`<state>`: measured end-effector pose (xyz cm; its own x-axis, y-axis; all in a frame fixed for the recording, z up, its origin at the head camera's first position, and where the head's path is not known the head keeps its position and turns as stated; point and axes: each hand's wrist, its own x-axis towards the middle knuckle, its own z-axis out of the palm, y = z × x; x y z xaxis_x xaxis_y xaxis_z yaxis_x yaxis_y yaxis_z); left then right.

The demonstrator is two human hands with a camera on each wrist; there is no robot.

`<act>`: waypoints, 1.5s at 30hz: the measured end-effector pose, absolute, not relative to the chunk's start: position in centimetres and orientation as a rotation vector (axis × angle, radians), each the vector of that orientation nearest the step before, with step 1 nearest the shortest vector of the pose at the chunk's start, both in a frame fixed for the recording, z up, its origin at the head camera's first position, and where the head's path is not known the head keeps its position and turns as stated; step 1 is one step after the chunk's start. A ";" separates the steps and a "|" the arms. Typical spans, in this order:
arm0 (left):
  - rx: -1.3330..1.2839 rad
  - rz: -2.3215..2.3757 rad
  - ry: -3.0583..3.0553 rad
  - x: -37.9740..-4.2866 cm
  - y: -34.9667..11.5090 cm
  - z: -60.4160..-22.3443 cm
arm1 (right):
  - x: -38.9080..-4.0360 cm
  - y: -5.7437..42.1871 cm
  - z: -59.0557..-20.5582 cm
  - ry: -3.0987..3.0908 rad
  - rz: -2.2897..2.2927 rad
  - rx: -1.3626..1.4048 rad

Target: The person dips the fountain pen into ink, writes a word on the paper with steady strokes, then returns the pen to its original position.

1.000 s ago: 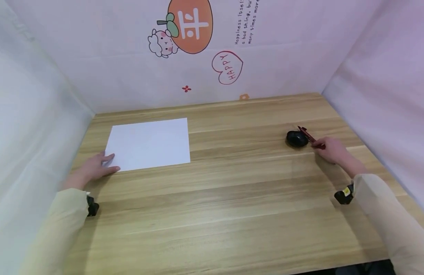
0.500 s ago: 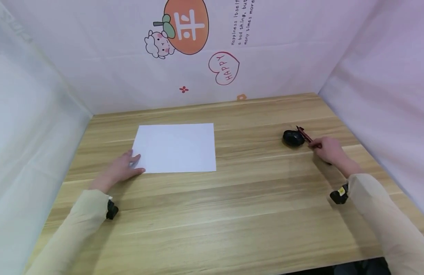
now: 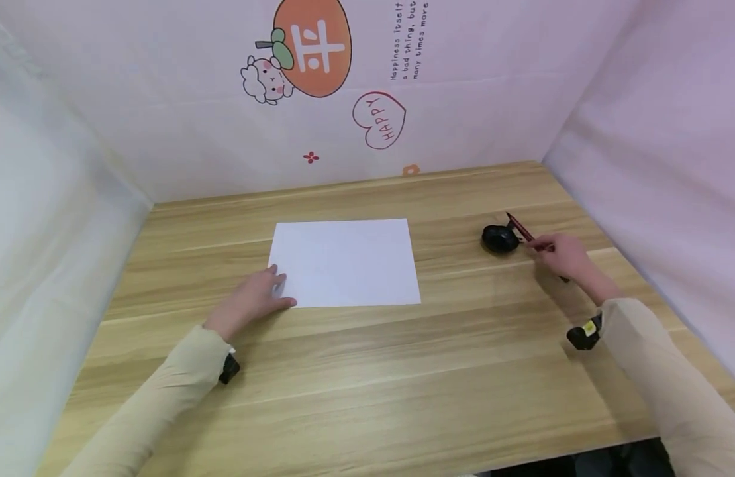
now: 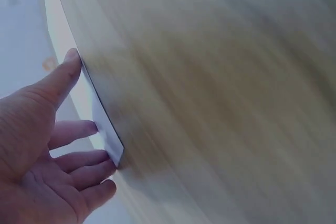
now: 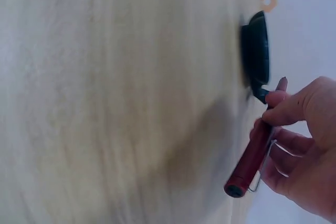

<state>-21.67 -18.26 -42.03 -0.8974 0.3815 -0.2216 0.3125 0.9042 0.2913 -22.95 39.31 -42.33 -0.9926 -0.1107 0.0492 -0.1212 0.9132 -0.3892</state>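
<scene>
A blank white sheet of paper (image 3: 349, 262) lies flat on the wooden table, left of the middle. My left hand (image 3: 251, 301) touches its near left corner, fingers spread; in the left wrist view the thumb lies along the sheet's long edge (image 4: 100, 109) and the fingertips meet the short side. Far to the right, my right hand (image 3: 569, 255) pinches a dark red pen (image 5: 252, 156) between thumb and fingers, its pointed end facing away. Just left of the pen stands a black rounded object (image 3: 500, 240) with a short stub close to the pen; whether they touch, I cannot tell.
The wooden table (image 3: 367, 371) is walled by white cloth on the left, right and back. The back cloth (image 3: 463, 119) carries printed drawings and lettering. A black wrist camera (image 3: 584, 334) sits below the right sleeve, another (image 3: 229, 368) below the left.
My left hand has slid the paper rightward across the table. My right hand keeps its hold on the pen, whose pointed end now sticks out farther past the black object's stub.
</scene>
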 end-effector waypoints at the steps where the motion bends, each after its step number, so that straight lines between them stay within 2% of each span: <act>1: 0.521 0.357 2.797 -21.7 -18.0 -42.0 | -22.9 39.2 -42.1 -3.053 0.685 0.173; 8: 0.574 0.318 2.825 -21.3 -16.4 -41.9 | -22.3 38.4 -40.5 -2.988 1.387 0.078; 15: 0.645 0.396 2.840 -21.4 -16.1 -42.4 | -21.9 37.6 -40.1 -2.226 2.520 0.262; 20: 0.638 0.434 2.862 -21.8 -16.7 -42.7 | -21.8 37.2 -40.1 -1.868 2.800 0.388; 27: 0.599 0.436 2.839 -23.1 -18.2 -43.2 | -22.1 36.9 -40.1 -1.828 2.709 0.423; 39: 0.581 0.450 2.745 -23.7 -18.5 -42.8 | -23.2 35.7 -39.9 -2.244 2.000 0.006; 45: 0.585 0.422 2.746 -23.6 -18.2 -42.7 | -23.7 35.5 -39.9 -2.492 1.654 -0.079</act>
<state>-23.63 -18.23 -42.71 -0.8718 0.4335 -0.2280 0.3449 0.8739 0.3425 -23.73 35.49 -39.91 -0.9874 0.1260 0.0954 -0.0390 0.3906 -0.9197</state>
